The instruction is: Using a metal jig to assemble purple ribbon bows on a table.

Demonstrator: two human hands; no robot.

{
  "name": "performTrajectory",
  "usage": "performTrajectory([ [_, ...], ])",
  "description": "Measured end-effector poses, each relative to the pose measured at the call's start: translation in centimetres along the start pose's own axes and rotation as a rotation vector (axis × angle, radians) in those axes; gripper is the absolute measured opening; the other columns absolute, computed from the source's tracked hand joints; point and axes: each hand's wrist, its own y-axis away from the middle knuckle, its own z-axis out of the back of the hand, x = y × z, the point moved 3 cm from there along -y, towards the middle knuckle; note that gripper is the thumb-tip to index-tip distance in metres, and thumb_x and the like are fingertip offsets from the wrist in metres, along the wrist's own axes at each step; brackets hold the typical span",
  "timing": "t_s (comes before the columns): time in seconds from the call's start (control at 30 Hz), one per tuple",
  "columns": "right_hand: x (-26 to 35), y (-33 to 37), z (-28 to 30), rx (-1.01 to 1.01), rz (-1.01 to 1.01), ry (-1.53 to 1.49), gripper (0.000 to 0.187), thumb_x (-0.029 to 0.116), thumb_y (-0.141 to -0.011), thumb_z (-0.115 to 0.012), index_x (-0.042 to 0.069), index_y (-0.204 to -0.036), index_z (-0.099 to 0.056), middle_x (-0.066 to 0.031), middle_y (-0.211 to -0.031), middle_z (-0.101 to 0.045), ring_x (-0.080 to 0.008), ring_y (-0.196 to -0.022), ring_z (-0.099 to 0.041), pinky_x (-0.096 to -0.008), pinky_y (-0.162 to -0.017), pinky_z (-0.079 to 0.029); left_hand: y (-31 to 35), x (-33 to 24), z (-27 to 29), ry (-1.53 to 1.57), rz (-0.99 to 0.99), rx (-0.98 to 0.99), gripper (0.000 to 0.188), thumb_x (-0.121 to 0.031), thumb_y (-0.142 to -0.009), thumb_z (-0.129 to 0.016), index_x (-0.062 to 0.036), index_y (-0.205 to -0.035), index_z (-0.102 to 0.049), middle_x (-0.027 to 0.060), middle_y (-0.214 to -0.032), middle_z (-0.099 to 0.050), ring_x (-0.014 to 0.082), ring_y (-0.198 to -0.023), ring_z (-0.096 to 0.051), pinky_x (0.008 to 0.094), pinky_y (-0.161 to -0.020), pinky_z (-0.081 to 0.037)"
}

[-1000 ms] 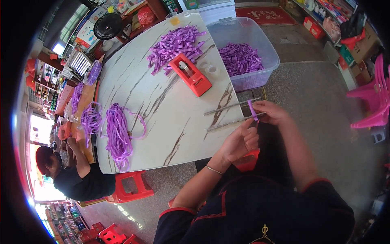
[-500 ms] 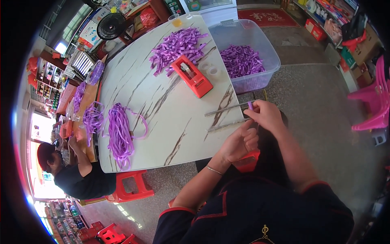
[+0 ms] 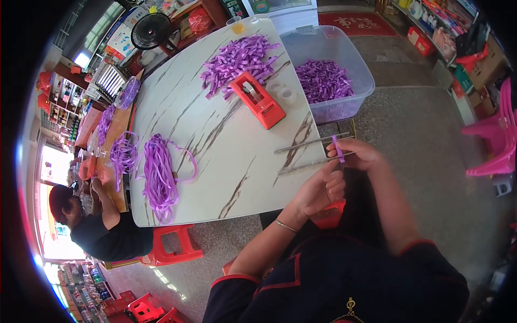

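Observation:
Two thin metal rods (image 3: 304,144) jut past the right edge of the marble-patterned table. A short band of purple ribbon (image 3: 337,149) spans them just off the edge. My right hand (image 3: 364,154) is closed at the ribbon from the right, thumb and fingers pinching beside the rods. My left hand (image 3: 321,188) is curled below the nearer rod, its fingertips at the ribbon's lower end; the exact grip is partly hidden. On the table, a red tape dispenser (image 3: 258,100) stands beside a heap of cut purple ribbon pieces (image 3: 238,62).
Long purple ribbon bundles (image 3: 159,180) lie at the table's left. A clear plastic bin (image 3: 364,81) of purple pieces stands beyond the right edge. Clear tape rolls (image 3: 286,95) and a cup (image 3: 236,26) are on the table. A person (image 3: 107,223) sits at the left near red stools (image 3: 175,245).
My right hand has shifted slightly right and down, away from the ribbon. The purple band now shows stretched across both rods. The left hand has barely moved.

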Motion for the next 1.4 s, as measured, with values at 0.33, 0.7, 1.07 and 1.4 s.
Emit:
performTrajectory([
  [0.33, -4.0, -3.4, 0.5, 0.301, 0.199, -0.485, 0.046, 0.045, -0.088, -0.047, 0.006, -0.112, -0.054, -0.0021, -0.089, -0.063, -0.0176, -0.091, -0.059, -0.0378, -0.084, -0.046, 0.3, -0.3, 0.1, 0.001, -0.032, -0.019, 0.032, -0.013, -0.087, -0.042, -0.0106, -0.119, -0.042, -0.0035, -0.064, -0.028, 0.0092, -0.058, -0.032, 0.0222, -0.057, -0.031],
  [0.7, 0.4, -0.5, 0.5, -0.138, 0.003, -0.022, 0.019, 0.029, -0.083, -0.061, 0.012, -0.090, -0.057, 0.0010, -0.076, -0.057, -0.0122, -0.069, -0.055, -0.0294, -0.063, -0.046, 10.3, -15.4, -3.0, -1.679, -0.449, -0.478, 0.037, -0.013, -0.089, -0.048, -0.0066, -0.125, -0.047, 0.0001, -0.085, -0.053, 0.0091, -0.080, -0.049, 0.0250, -0.078, -0.042],
  [1.07, 0.7, -0.2, 1.6, -0.045, -0.011, -0.022, 0.019, 0.027, -0.088, -0.054, 0.009, -0.090, -0.056, -0.0005, -0.075, -0.058, -0.0165, -0.079, -0.057, -0.0306, -0.066, -0.044, 28.5, -35.3, 7.7, -2.059, -0.567, -1.971, 0.071, -0.054, -0.080, -0.051, -0.0097, -0.134, -0.035, 0.0200, -0.133, -0.038, 0.0346, -0.124, -0.032, 0.0455, -0.101, -0.025],
  [1.4, 4.0, 10.1, 14.1, -0.633, 0.074, 0.853, 0.019, 0.025, -0.084, -0.059, 0.010, -0.072, -0.054, 0.0039, -0.063, -0.046, -0.0066, -0.057, -0.042, -0.0246, -0.053, -0.034, 23.2, -33.5, 4.8, -2.427, -0.619, -1.800, 0.040, -0.036, -0.076, -0.060, -0.0063, -0.102, -0.056, 0.0147, -0.110, -0.053, 0.0318, -0.108, -0.046, 0.0458, -0.086, -0.036],
])
